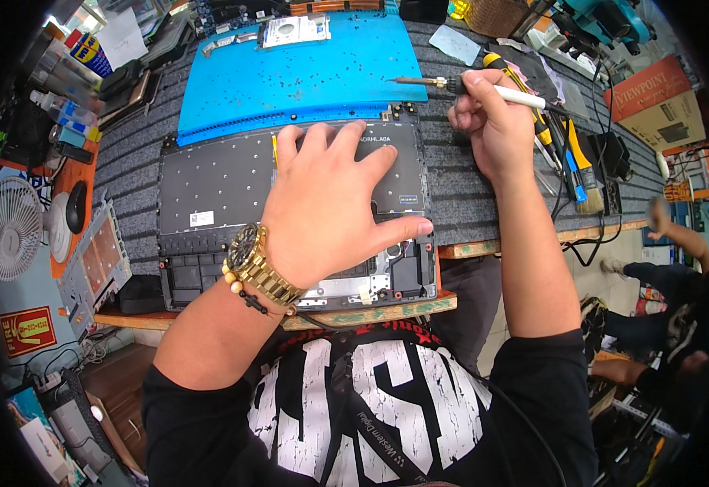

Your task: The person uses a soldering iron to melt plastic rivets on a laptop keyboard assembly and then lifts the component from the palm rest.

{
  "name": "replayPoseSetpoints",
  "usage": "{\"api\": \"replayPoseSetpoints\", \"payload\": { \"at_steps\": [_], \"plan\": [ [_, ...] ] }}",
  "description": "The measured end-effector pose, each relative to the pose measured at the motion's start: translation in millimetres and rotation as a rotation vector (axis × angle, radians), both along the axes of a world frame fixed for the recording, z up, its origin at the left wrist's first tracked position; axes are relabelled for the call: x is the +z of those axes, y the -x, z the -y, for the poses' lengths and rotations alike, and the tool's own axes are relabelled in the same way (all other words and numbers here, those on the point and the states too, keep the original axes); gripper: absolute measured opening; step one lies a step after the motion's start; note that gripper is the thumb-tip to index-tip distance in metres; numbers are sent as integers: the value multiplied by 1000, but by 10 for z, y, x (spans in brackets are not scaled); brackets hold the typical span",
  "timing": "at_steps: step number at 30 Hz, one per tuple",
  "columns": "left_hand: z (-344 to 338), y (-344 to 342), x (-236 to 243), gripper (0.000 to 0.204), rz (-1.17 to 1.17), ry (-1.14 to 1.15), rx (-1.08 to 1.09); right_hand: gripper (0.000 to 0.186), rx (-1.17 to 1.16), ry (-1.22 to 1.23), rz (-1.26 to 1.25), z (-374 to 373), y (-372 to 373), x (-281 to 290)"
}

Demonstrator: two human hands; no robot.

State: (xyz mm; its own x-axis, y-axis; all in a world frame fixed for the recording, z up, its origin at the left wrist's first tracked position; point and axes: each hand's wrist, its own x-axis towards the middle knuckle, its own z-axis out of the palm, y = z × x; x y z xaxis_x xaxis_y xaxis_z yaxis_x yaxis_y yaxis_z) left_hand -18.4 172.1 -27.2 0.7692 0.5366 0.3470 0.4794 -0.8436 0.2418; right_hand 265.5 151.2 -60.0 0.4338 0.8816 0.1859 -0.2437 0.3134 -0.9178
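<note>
My left hand (330, 191) lies spread over an opened laptop chassis (208, 183), its fingers on the dark keyboard backing plate and its thumb near the right edge. A gold watch is on that wrist. To the right, my right hand (496, 122) grips a soldering iron (521, 97) by its white handle, with the metal tip pointing left over the edge of a blue work mat (298, 81). The iron's tip is raised and apart from the chassis. Part of the plate is hidden under my left hand.
Small dark screws dot the mat, and a hard drive (294, 31) lies at its far edge. Right of my hand are screwdrivers, a brush (587, 183) and cables. A white fan (11, 227) stands at left, a cardboard box (659, 101) at far right. Another person (679, 308) is at the right.
</note>
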Motion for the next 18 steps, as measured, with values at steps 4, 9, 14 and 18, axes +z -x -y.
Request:
{"api": "replayPoseSetpoints", "payload": {
  "at_steps": [4, 9, 14, 18],
  "plan": [
    [-2, 11, 6, 89, -15, -1, -2, 18, 3, -26, 6, 14, -45, 1],
    [21, 22, 8, 91, -19, -28, 7, 17, -7, -41, 5, 14, -57, 8],
    [58, 28, -2, 92, -31, -68, 26, 17, -10, -50, 1, 4, -85, -4],
    [74, 21, -8, 92, -36, -72, 42, 16, -28, -51, -15, -13, -123, -26]
  ]
}}
